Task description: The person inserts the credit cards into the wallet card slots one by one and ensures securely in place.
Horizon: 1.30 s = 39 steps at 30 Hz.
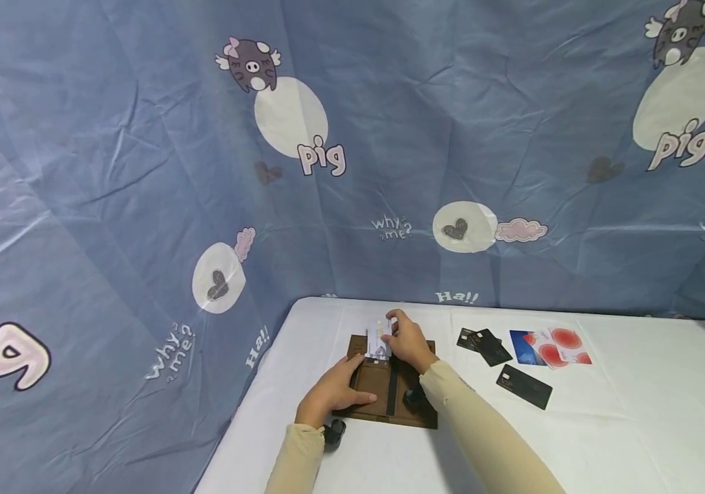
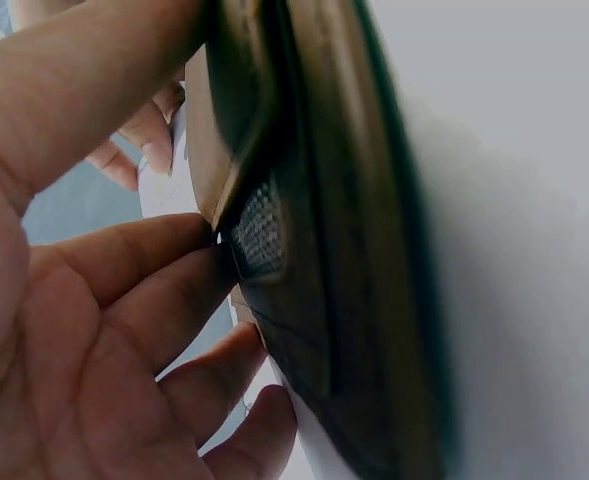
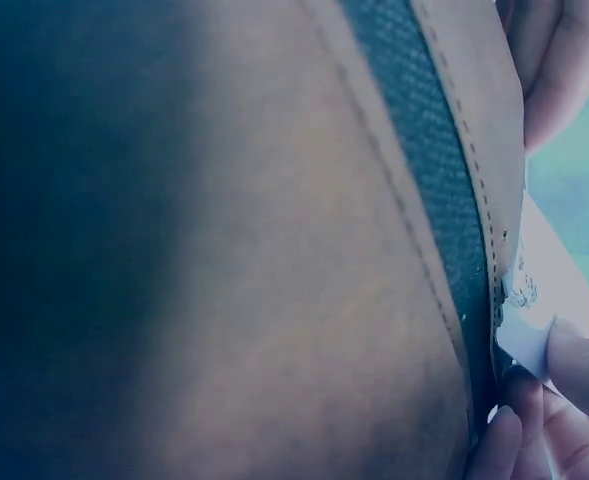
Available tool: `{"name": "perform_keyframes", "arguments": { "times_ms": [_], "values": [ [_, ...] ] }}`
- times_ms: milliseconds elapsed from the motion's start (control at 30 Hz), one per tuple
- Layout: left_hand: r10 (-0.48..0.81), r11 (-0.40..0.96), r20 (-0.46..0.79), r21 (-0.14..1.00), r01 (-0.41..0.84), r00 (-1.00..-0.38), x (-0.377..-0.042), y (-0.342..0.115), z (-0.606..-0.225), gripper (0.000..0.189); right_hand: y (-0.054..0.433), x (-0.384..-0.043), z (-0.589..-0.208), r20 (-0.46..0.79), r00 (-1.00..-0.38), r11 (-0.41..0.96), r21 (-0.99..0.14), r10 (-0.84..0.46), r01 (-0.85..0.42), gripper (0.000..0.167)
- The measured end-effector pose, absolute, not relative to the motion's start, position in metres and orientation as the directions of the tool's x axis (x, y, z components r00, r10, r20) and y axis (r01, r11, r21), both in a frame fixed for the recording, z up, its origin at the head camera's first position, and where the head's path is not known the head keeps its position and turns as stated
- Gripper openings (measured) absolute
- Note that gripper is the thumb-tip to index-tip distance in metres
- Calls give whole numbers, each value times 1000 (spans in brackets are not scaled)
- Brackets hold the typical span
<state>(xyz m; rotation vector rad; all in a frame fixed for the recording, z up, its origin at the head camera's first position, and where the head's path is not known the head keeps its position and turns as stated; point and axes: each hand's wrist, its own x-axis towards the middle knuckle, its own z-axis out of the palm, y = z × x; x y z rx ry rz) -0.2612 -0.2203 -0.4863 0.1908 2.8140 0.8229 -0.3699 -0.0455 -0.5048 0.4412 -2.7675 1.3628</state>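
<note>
A brown leather wallet [image 1: 372,384] lies unfolded on the white table, with a black strap [image 1: 392,387] down its middle. My right hand [image 1: 411,341] pinches a pale printed card [image 1: 376,339] at the wallet's far edge, left of the strap. In the right wrist view the same card [image 3: 526,318] sits between thumb and fingers, right at the stitched edge. Spread over the wallet's left half, my left hand [image 1: 335,385] has its thumb low and its fingertips near the card. The left wrist view shows those fingertips [image 2: 209,232] gripping the edge of a pocket with a mesh window [image 2: 259,235].
To the right lie two overlapping black cards [image 1: 492,348], a black VIP card [image 1: 525,387], and a blue card [image 1: 523,348] beside white cards with red circles [image 1: 568,339]. Blue printed cloth [image 1: 389,171] hangs behind and left of the white table [image 1: 636,398].
</note>
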Motion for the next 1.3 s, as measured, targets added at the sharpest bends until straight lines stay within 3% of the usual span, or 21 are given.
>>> {"name": "perform_keyframes", "arguments": {
  "times_ms": [733, 1000, 1300],
  "values": [
    [183, 833, -135, 548, 80, -974, -265, -215, -484, 90, -34, -376, -503, 94, -961, 584, -777, -259, -233, 42],
    [182, 841, -142, 535, 79, -973, -267, -217, -482, 89, -36, -375, -503, 39, -965, 516, -839, -259, -172, 45],
    [174, 834, -152, 548, 64, -973, -261, -222, -487, 89, -40, -363, -512, 92, -948, 524, -815, -304, -247, 49]
  ]
}}
